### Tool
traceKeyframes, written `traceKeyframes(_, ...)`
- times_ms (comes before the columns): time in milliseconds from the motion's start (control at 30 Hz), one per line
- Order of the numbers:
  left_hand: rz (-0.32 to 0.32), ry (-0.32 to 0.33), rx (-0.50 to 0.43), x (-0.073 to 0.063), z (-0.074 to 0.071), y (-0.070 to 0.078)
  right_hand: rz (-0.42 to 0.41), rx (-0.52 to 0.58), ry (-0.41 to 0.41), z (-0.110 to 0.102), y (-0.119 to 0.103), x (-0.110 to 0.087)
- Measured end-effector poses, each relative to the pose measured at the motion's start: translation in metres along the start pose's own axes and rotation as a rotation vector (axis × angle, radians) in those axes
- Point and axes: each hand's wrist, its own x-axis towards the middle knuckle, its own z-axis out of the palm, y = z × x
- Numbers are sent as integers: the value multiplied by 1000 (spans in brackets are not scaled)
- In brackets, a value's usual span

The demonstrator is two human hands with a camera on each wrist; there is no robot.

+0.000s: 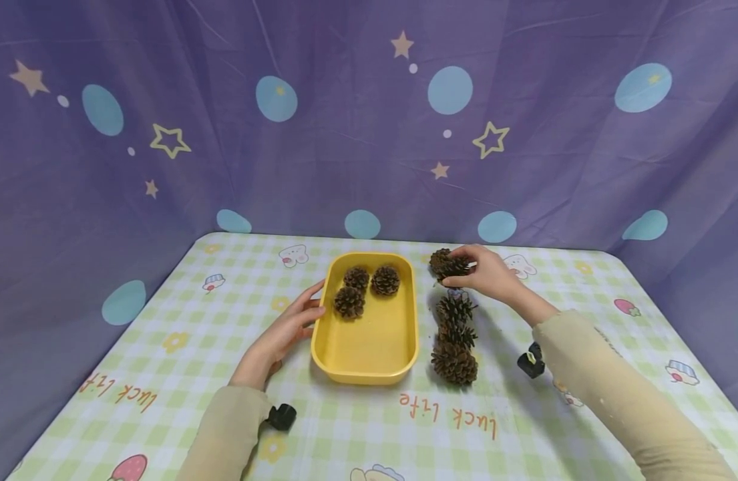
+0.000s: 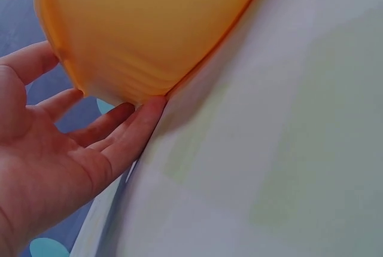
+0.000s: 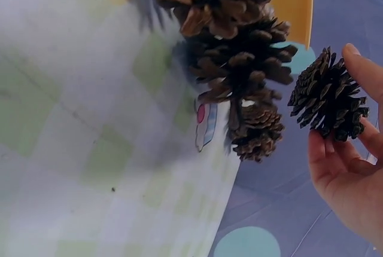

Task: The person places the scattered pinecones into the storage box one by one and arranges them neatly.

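Observation:
In the head view my right hand (image 1: 485,272) pinches a dark pine cone (image 1: 456,266) between thumb and fingers. The right wrist view shows that same cone (image 3: 328,98) raised off the table. Close behind it lies another pine cone (image 1: 439,256). Nearer to me, several more pine cones stand in a row, a large round one (image 1: 455,361) at the front. My left hand (image 1: 284,331) touches the left side of a yellow tray (image 1: 369,379), its fingers fairly straight against the outer wall (image 2: 137,60). Three pine cones (image 1: 385,280) lie in the tray's far part.
A green-and-white checked tablecloth (image 1: 182,374) with printed figures covers the table. Behind the table's far edge hangs a purple curtain (image 1: 356,167) with stars and blue dots. The row of cones lies just right of the tray.

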Motion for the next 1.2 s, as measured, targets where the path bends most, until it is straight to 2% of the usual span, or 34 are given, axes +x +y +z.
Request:
traceKeyframes(333, 14, -23, 10, -3, -1, 0, -103, 22, 20, 9, -13, 5)
traceKeyframes(567, 24, -29, 16, -5, -1, 0, -199, -44, 41, 17, -30, 6)
traceKeyframes(767, 26, -26, 19, -5, -1, 1, -231, -65, 27, 21, -44, 9)
traceKeyframes(967, 34, -26, 31, -14, 4, 15, -261, -84, -6, 23, -57, 14)
traceKeyframes(1200, 19, 19, 89, -21, 12, 30, -298, -91, -58, 29, -72, 18)
